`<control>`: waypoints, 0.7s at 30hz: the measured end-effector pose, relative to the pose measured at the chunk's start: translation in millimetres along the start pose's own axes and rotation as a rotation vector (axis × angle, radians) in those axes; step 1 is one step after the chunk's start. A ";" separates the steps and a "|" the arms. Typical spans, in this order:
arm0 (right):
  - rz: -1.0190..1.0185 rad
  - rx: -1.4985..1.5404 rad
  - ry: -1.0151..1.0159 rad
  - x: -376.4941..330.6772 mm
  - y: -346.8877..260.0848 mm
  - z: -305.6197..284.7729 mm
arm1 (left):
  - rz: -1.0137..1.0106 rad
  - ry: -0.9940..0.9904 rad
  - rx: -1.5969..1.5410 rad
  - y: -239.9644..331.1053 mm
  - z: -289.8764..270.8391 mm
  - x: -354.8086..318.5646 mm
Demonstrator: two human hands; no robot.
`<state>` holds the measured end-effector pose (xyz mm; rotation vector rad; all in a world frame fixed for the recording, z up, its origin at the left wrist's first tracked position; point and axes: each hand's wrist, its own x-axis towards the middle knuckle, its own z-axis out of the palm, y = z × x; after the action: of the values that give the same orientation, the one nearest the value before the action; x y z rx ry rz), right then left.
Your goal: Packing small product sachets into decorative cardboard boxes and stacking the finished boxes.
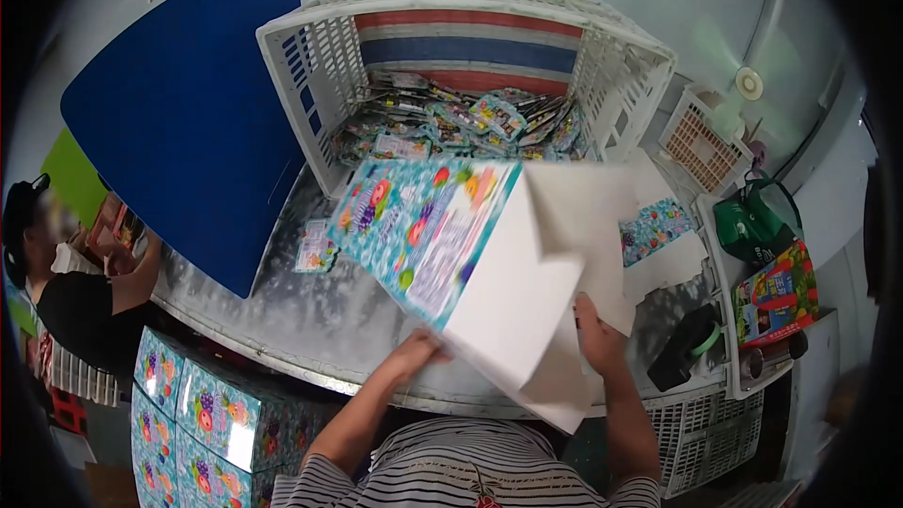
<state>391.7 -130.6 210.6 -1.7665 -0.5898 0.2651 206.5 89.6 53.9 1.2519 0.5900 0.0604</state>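
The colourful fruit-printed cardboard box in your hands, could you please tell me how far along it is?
Done: a stack of closed fruit-printed boxes stands at lower left. In hand: the left hand and right hand hold a colourful fruit-printed cardboard box, tilted, white flaps open, above the grey metal table. Left: many small printed sachets lie in the white slatted plastic crate, and a few loose sachets on the table.
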 end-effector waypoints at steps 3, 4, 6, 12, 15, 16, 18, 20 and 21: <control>-0.011 -0.171 -0.033 7.6 -0.5 -32.0 | -0.044 -0.055 0.314 22.5 -46.5 -43.6; -0.048 -0.302 -0.030 10.5 7.6 -38.2 | 0.023 -0.088 0.444 27.6 -59.9 -54.2; -0.081 -0.436 -0.022 13.7 9.2 -46.5 | 0.098 0.038 0.485 83.9 -35.4 -80.8; 0.184 -0.508 -0.240 17.0 -60.1 -47.5 | 0.797 0.071 0.446 158.0 15.8 -109.0; 0.227 -0.503 -0.235 10.2 -62.0 -55.1 | 0.780 -0.155 -0.052 179.9 19.6 -90.1; 0.228 -0.501 -0.230 9.1 -62.3 -58.1 | 0.780 -0.160 -0.049 188.5 17.9 -87.4; 0.070 -0.425 -0.268 8.0 -62.1 -68.2 | 0.906 -0.113 0.015 203.4 18.8 -84.3; 0.077 -0.385 -0.305 5.4 -57.2 -76.2 | 0.942 -0.116 0.318 200.5 27.2 -90.0; 0.079 -0.343 -0.352 3.7 -53.4 -80.1 | 0.921 -0.115 0.461 198.5 32.7 -93.1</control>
<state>419.2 -186.2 284.2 -2.0939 -0.8564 0.5643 195.9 93.8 275.2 1.8795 -0.1274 0.6439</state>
